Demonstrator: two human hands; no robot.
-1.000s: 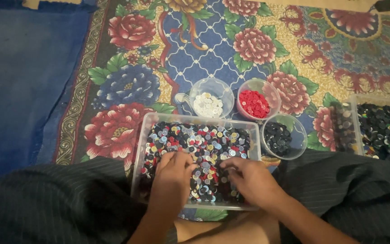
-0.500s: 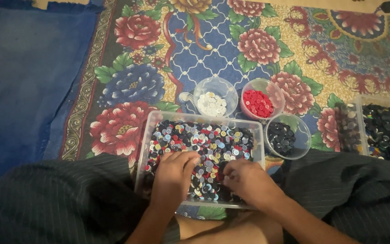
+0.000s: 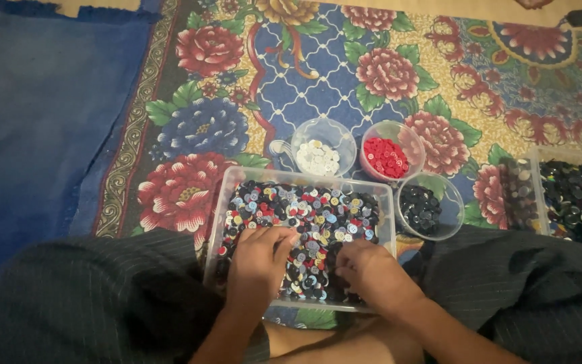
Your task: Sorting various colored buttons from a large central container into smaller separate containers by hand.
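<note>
Head view looks down on a clear rectangular tub of mixed buttons, set on a floral rug between the knees, its long axis running left to right. Both hands rest inside: left hand loosely curled, fingers spread on the buttons; right hand curled, whether it pinches one I cannot tell. 3 round cups stand just beyond.

- No packages, labels, signs or screens showed anywhere; only open clear plastic tubs and bowls of loose buttons sat on the flowered rug.
</note>
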